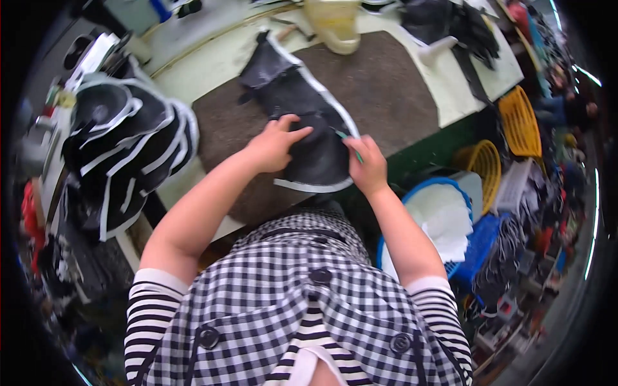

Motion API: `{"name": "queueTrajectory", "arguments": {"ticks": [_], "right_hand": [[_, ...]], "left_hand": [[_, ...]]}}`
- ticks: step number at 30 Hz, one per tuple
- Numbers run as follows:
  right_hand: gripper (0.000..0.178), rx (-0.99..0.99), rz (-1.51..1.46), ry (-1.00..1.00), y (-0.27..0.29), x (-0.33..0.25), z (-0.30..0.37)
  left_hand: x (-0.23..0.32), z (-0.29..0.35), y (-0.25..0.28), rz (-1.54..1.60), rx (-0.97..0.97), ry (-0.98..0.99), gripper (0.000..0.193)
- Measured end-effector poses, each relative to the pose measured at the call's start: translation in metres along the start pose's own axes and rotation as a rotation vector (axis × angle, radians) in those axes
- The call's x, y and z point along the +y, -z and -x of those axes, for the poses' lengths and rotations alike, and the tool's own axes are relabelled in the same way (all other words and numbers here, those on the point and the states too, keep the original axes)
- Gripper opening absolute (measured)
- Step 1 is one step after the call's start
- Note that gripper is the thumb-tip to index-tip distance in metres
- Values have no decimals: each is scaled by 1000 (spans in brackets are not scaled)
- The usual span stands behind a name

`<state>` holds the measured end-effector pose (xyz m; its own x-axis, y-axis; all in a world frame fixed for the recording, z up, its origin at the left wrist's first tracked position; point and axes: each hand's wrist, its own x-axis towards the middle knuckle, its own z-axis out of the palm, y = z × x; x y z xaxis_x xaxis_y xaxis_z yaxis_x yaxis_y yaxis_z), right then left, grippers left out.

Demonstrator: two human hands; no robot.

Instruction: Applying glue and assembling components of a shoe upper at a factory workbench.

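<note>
A dark, curved shoe-upper piece [302, 143] with white edging lies on a brown mat [386, 90] on the table. My left hand [277, 145] rests on its left part, fingers spread, holding nothing. At the piece's right edge, my right hand [368, 166] is closed round a thin green pen-like tool [359, 156]. The tool's pale tip points at the dark surface just inside the white edging; whether it touches cannot be made out.
A pile of similar dark pieces with white edges [129, 148] stands at the left. A yellowish plastic container [335, 29] is beyond the mat. Black material [476, 35] lies far right. Below the table's right side are a blue-rimmed basket [386, 254] with white sheets and yellow baskets [520, 122].
</note>
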<state>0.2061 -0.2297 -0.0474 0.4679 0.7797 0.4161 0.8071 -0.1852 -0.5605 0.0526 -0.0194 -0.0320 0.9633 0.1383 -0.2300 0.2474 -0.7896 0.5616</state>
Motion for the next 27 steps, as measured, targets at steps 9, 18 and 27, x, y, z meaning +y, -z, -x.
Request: {"name": "queueTrajectory", "arguments": {"ticks": [9,18,27], "right_hand": [[32,-89,-84,97,0,-31,20],[17,-86,-315,-67,21,-1,-71],[21,244,-425,82,-39,58,-241]], "left_hand": [[0,15,3,32,7,129,77],[6,23,-11,138,150,167,73],[39,26,-26,124,199,363,71]]}}
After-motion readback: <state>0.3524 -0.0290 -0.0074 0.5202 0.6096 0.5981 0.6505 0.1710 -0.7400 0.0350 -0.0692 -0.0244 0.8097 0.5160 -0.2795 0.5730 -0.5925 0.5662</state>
